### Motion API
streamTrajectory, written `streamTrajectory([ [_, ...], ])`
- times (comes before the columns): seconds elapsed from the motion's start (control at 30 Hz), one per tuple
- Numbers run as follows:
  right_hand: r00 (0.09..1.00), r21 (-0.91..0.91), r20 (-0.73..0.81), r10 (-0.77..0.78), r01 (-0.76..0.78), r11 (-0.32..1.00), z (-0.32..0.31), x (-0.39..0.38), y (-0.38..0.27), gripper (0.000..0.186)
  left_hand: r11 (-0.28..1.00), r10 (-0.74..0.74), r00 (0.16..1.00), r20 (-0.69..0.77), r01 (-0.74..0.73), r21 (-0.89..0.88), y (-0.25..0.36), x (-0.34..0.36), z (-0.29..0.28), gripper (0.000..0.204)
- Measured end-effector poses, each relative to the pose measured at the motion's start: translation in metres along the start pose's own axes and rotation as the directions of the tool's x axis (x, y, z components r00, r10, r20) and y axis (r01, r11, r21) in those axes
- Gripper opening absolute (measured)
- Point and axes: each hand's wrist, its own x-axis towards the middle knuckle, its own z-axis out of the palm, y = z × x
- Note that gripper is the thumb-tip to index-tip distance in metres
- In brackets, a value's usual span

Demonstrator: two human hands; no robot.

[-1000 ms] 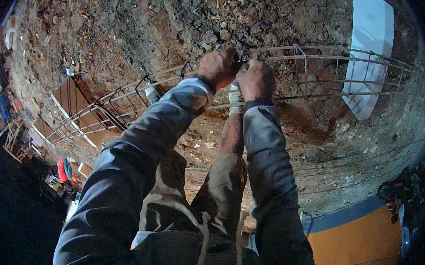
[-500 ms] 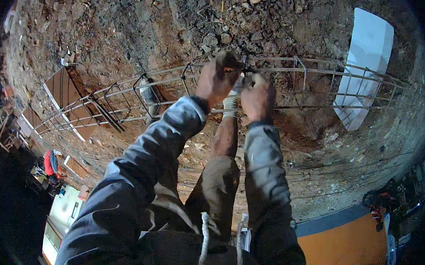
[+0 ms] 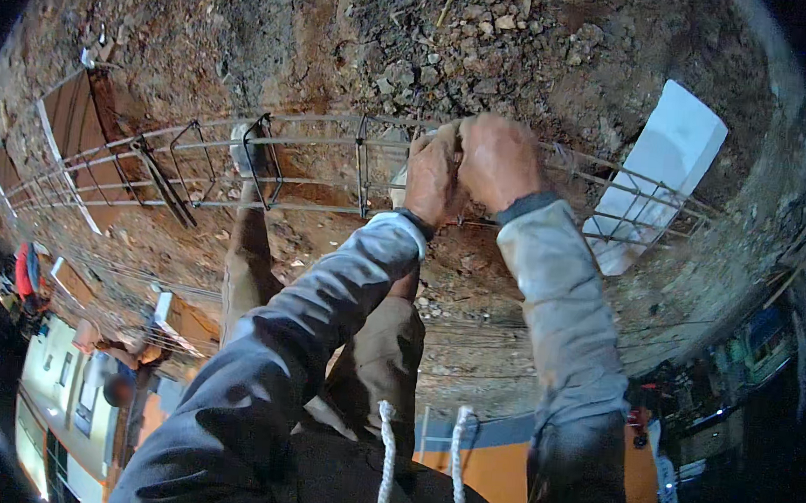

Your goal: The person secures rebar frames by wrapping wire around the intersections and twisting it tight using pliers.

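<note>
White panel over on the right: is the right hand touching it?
Apart. The head view shows soil between the right hand and the white panel.

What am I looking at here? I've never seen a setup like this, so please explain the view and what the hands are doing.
There is no machine: a person works bare-handed, wearing a fisheye camera on the head that looks down, so straight edges bend near the rim. The grey sleeves coming up from below are the wearer's own.

The left hand and right hand are close together at a long metal-bar cage above rough, stony ground. Their fingers hide whatever they may be gripping. A white panel shows beneath the cage's right part, a brown board beneath its left.
</note>
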Motion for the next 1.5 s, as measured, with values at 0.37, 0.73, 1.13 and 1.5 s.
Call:
streamTrajectory([
  [0.37, 0.875, -0.001, 0.428, 0.225, -0.248, 0.969, 0.0, -0.012, 0.026, 0.017, 0.992, -0.128, 0.979, 0.159, 0.128, 0.007, 0.0, 0.02, -0.007, 0.039],
  [0.73, 0.998, -0.365, 0.066, 0.015, 0.01, 0.931, -0.018, -0.004, -0.046, 0.02, 0.999, -0.005, 0.998, -0.055, 0.003, -0.043, -0.004, -0.008, -0.082, 0.042],
  [1.13, 0.892, 0.589, 0.451, 0.03, -0.323, 0.741, 0.064, 0.012, -0.3, 0.017, 0.682, -0.476, 0.707, -0.523, 0.672, 0.288, -0.204, -0.091, -0.368, 0.07],
  [1.5, 0.994, 0.526, -0.05, -0.1, 0.112, 0.843, 0.091, 0.012, -0.347, 0.054, 0.858, -0.498, 0.787, -0.363, 0.507, -0.078, -0.149, -0.079, -0.387, 0.032],
])
